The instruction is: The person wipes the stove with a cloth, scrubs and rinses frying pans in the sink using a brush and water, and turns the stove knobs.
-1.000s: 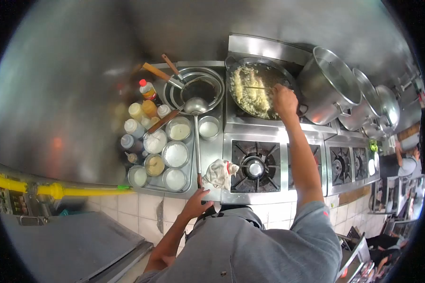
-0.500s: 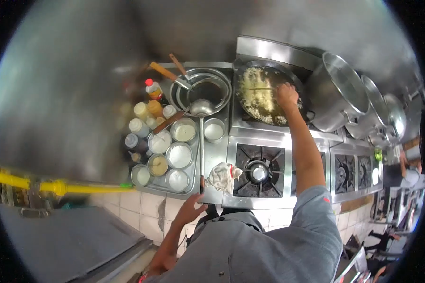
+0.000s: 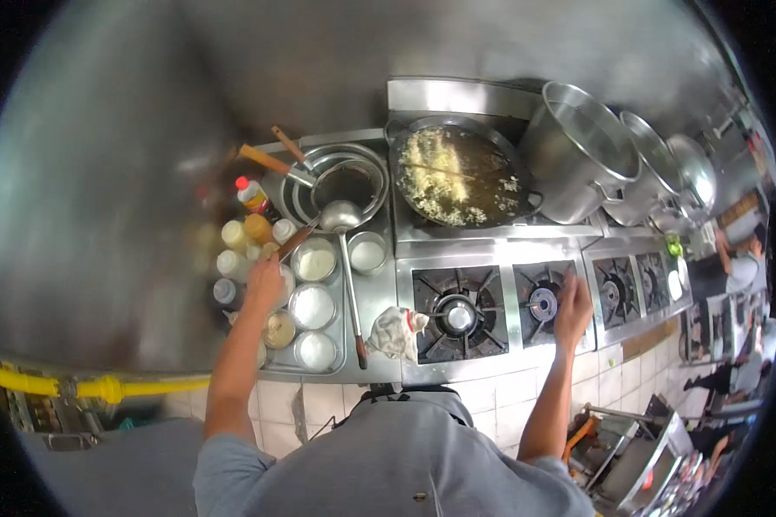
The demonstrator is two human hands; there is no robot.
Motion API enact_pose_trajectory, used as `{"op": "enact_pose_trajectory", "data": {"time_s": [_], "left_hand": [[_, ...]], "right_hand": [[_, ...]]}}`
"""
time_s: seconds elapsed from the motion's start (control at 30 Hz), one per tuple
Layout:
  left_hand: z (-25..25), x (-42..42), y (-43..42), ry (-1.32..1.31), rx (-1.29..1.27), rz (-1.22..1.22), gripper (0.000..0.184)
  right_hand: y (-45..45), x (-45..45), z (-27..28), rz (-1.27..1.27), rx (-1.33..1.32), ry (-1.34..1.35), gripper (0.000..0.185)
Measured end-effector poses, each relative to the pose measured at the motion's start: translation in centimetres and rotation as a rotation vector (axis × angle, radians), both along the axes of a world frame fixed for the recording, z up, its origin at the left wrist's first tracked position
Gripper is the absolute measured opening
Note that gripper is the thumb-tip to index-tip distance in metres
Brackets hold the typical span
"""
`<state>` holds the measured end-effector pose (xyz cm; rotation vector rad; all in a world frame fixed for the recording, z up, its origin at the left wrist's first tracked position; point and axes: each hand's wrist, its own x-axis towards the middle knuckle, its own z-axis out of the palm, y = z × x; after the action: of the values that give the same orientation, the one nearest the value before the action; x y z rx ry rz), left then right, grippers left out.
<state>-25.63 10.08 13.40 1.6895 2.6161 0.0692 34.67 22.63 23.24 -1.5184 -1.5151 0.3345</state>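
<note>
My left hand (image 3: 265,280) is over the end of a utensil's wooden handle (image 3: 297,241), beside the squeeze bottles, with its fingers closed around it. The utensil's far end is hidden near the ladle bowl. My right hand (image 3: 575,308) hangs above the burners on the right, fingers curled, one finger pointing up, and nothing visible in it. A large black wok (image 3: 510,207) holds oil and pale frying bits (image 3: 435,177), with a thin brown stick (image 3: 427,170) lying across them. The long ladle (image 3: 351,289) rests from the strainer pot to the counter's front edge.
Tall steel pots (image 3: 569,168) stand right of the wok. Round tubs (image 3: 314,306) of white and beige contents sit in a tray, with squeeze bottles (image 3: 233,233) behind. A cloth (image 3: 392,333) lies beside the front burner (image 3: 459,317). Another person (image 3: 741,271) is at far right.
My right hand has left the wok and drawn back over the burners. My left hand has moved from the counter's front edge up to the wooden handle. The view has shifted right.
</note>
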Motion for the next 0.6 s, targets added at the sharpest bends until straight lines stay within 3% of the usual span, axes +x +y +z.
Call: {"op": "enact_pose_trajectory", "data": {"time_s": [0.07,0.1,0.17,0.2,0.27,0.3,0.37,0.4,0.53,0.6], "left_hand": [[-1.9,-1.9,1.4,-0.016,-0.034,-0.036,0.047],[-2.0,-2.7,2.4,-0.012,-0.033,-0.053,0.047],[-1.8,-4.2,4.2,-0.512,-0.347,-0.048,0.043],[-3.0,-4.3,4.3,-0.506,-0.346,-0.055,0.043],[-5.8,-3.5,3.9,-1.063,-0.136,0.118,0.038],[-5.1,-2.3,3.7,-1.050,-0.140,0.104,0.038],[-3.1,0.9,2.4,-0.793,0.102,0.190,0.034],[-7.8,-1.4,2.8,-0.485,0.173,-0.033,0.039],[-6.0,-0.4,2.6,-0.355,0.120,0.108,0.046],[-2.6,0.6,2.3,-0.314,0.227,0.184,0.043]], "right_hand": [[-7.6,3.4,-5.4,-0.150,-0.309,0.010,0.039],[-11.5,5.6,-8.2,-0.101,-0.450,-0.074,0.037],[-18.8,4.6,-10.3,-0.133,-0.447,0.121,0.030],[-21.6,5.2,-12.1,-0.131,-0.584,0.092,0.029],[-25.7,4.6,-14.6,-0.141,-0.638,0.088,0.027],[-27.2,3.2,-14.2,-0.145,-0.652,0.062,0.028],[-29.4,1.4,-13.4,-0.152,-0.673,0.042,0.028],[-29.9,0.6,-12.9,-0.110,-0.668,0.025,0.029],[-31.1,-1.2,-11.6,-0.041,-0.646,-0.001,0.030],[-31.5,-1.4,-11.5,-0.018,-0.627,0.012,0.029]]}}
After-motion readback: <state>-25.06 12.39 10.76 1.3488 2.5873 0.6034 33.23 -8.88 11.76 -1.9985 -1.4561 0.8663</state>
